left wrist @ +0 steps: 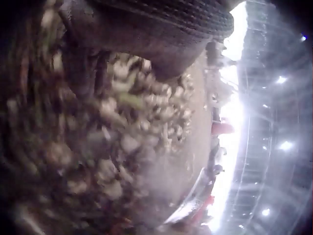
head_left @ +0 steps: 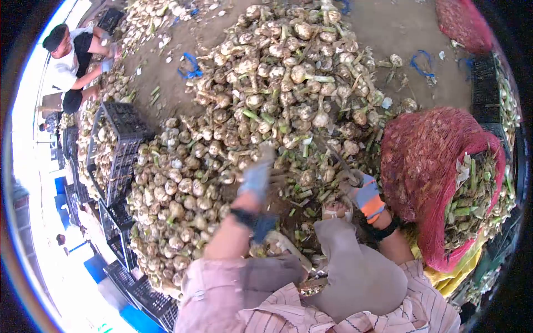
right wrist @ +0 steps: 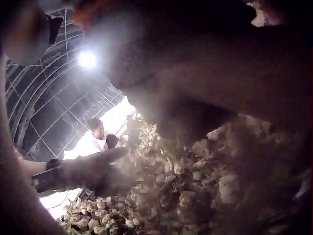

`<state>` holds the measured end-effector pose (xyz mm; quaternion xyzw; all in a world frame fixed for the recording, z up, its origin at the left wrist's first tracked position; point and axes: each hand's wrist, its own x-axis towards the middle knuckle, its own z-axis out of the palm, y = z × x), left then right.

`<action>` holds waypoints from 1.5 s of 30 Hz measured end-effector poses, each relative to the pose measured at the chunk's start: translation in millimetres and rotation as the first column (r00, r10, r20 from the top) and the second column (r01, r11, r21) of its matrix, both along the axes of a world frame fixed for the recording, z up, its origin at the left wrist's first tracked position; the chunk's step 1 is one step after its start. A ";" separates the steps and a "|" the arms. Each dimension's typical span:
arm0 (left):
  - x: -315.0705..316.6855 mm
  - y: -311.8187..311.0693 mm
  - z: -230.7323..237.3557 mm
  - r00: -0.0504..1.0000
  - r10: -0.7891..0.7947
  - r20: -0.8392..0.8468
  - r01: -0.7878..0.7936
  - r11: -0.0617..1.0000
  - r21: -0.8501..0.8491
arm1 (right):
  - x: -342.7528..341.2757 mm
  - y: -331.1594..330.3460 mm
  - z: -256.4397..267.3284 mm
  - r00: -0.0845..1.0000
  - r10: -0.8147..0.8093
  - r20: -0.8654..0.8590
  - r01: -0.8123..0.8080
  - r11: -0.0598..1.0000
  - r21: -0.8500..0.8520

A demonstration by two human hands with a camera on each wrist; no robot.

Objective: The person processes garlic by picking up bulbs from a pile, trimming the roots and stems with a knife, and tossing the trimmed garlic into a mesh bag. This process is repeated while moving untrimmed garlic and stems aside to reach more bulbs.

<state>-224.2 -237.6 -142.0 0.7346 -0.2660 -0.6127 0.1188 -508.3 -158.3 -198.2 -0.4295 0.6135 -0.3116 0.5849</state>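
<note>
My gloved left hand (head_left: 257, 177), blurred, is over the heap of garlic bulbs (head_left: 288, 72), and no bulb shows in its grasp. In the right wrist view that left hand (right wrist: 93, 169) reaches across with fingers extended. My right hand (head_left: 363, 194), in a grey glove with an orange band, curls round a narrow dark tool (head_left: 340, 159) that looks like a blade; its exact kind I cannot tell. Cut green stem pieces (head_left: 302, 194) lie below and between the hands. Trimmed-looking bulbs (head_left: 177, 205) are piled to the left. The left wrist view is mostly blurred.
A red mesh sack (head_left: 416, 161) stuffed with stems stands close on the right, over yellow sacking (head_left: 461, 272). Black plastic crates (head_left: 125, 130) line the left. Another person (head_left: 69, 64) sits at the far left. Blue strapping (head_left: 190, 66) lies on the ground.
</note>
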 end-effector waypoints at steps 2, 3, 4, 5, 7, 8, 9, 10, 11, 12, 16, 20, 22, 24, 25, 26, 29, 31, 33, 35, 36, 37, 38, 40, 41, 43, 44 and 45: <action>-78.4 -32.6 -34.7 0.889 0.430 -0.157 -0.400 0.897 0.188 | 2.3 -4.6 31.7 0.968 -0.182 0.175 0.171 0.982 0.075; -84.7 -33.1 -79.7 0.833 0.511 -0.211 -0.471 0.856 0.214 | -0.2 2.4 34.7 0.970 -0.195 0.148 0.188 0.980 0.062; -90.9 -33.5 -124.6 0.766 0.588 -0.258 -0.537 0.807 0.246 | -2.6 7.1 33.9 0.989 -0.134 0.063 0.134 0.991 0.012; -97.2 -34.2 -167.4 0.691 0.659 -0.298 -0.595 0.752 0.283 | -5.1 11.8 33.2 0.996 -0.080 -0.026 0.079 0.996 -0.034; -87.8 -22.0 -178.0 0.943 0.277 -0.186 -0.294 0.953 -0.075 | -10.8 16.4 25.8 0.987 -0.156 0.032 0.153 0.984 0.096; -81.7 -17.0 -146.7 0.915 0.282 -0.288 -0.315 0.946 -0.074 | -12.2 18.6 24.3 0.979 -0.197 0.059 0.185 0.969 0.165; -75.8 -12.4 -113.3 0.876 0.285 -0.388 -0.334 0.940 -0.064 | -12.4 17.6 25.5 0.982 -0.177 0.058 0.169 0.979 0.116; -70.0 -8.2 -78.3 0.827 0.287 -0.483 -0.352 0.935 -0.047 | -12.0 12.8 28.3 0.986 -0.157 0.056 0.154 0.986 0.066; -62.5 7.9 -74.7 0.842 0.201 -0.501 -0.281 0.956 -0.088 | -11.1 7.1 32.6 0.989 -0.138 0.052 0.138 0.990 0.015; -56.3 23.9 -72.1 0.848 0.113 -0.517 -0.209 0.969 -0.130 | -5.5 -2.0 44.8 0.999 -0.040 -0.034 0.040 0.999 -0.009; -47.6 60.5 -15.1 0.779 0.012 -0.627 -0.085 0.993 -0.086 | 9.2 -30.8 99.5 0.712 0.422 -0.561 -0.574 0.811 -0.118; -49.6 81.6 33.4 0.699 -0.219 -0.681 -0.029 0.943 -0.333 | 26.5 -19.5 119.6 0.405 0.565 -0.719 -0.784 0.619 0.045; -59.2 82.9 36.5 0.826 -0.477 -0.301 0.226 0.769 -0.598 | 26.5 -8.1 128.6 0.436 0.539 -0.721 -0.772 0.636 0.008; -68.7 103.0 27.0 0.911 -0.290 -0.292 0.097 0.840 -0.534 | 22.9 5.9 131.4 0.436 0.491 -0.754 -0.768 0.639 -0.028; -70.7 110.2 22.8 0.903 -0.257 -0.345 0.063 0.872 -0.486 | 21.1 11.2 132.3 0.424 0.480 -0.768 -0.772 0.635 -0.030; -75.0 115.0 24.7 0.889 -0.182 -0.421 -0.037 0.886 -0.461 | 19.9 16.2 133.8 0.413 0.470 -0.780 -0.775 0.631 -0.030; -81.6 126.7 26.5 0.845 -0.138 -0.517 -0.133 0.882 -0.453 | 19.8 22.0 143.2 0.437 0.474 -0.765 -0.777 0.628 -0.054; -82.6 133.3 23.7 0.824 -0.146 -0.547 -0.139 0.884 -0.446 | 19.0 27.1 142.9 0.453 0.441 -0.775 -0.775 0.625 -0.098; -82.7 142.5 20.9 0.800 -0.130 -0.585 -0.146 0.905 -0.400 | 18.1 32.1 141.5 0.476 0.439 -0.762 -0.753 0.651 -0.095; -79.9 147.0 24.6 0.858 -0.490 -0.151 0.232 0.633 -0.738 | 15.2 33.8 138.6 0.503 0.465 -0.729 -0.708 0.705 -0.039; -81.0 145.2 37.5 0.846 -0.518 -0.128 0.246 0.592 -0.767 | 11.2 33.9 131.2 0.413 0.469 -0.780 -0.693 0.718 0.065; -82.1 143.6 50.5 0.833 -0.543 -0.105 0.258 0.550 -0.795 | 3.8 32.4 114.3 0.317 0.474 -0.821 -0.666 0.728 0.163; -84.7 138.5 73.7 0.822 -0.474 -0.315 0.097 0.662 -0.743 | -21.7 39.4 70.0 0.499 0.507 -0.703 -0.540 0.816 0.206; -86.4 146.2 96.0 0.799 -0.269 -0.538 -0.108 0.816 -0.568 | -46.7 48.8 46.8 0.841 0.310 -0.444 -0.258 0.950 0.174; -86.9 144.0 95.3 0.845 -0.181 -0.503 -0.127 0.846 -0.518 | -46.1 51.6 67.9 0.960 0.127 -0.250 -0.104 0.989 0.101; -80.8 148.9 59.9 0.920 -0.320 -0.225 0.131 0.793 -0.595 | -36.2 44.9 110.5 0.976 0.088 -0.200 -0.088 0.996 0.010; -84.0 140.9 60.4 0.907 -0.346 -0.241 0.150 0.799 -0.583 | -28.0 41.4 120.2 0.910 0.213 -0.356 -0.227 0.974 0.004; -87.1 137.3 63.9 0.894 -0.362 -0.263 0.167 0.815 -0.555 | -20.2 45.3 122.4 0.867 0.285 -0.409 -0.365 0.922 -0.132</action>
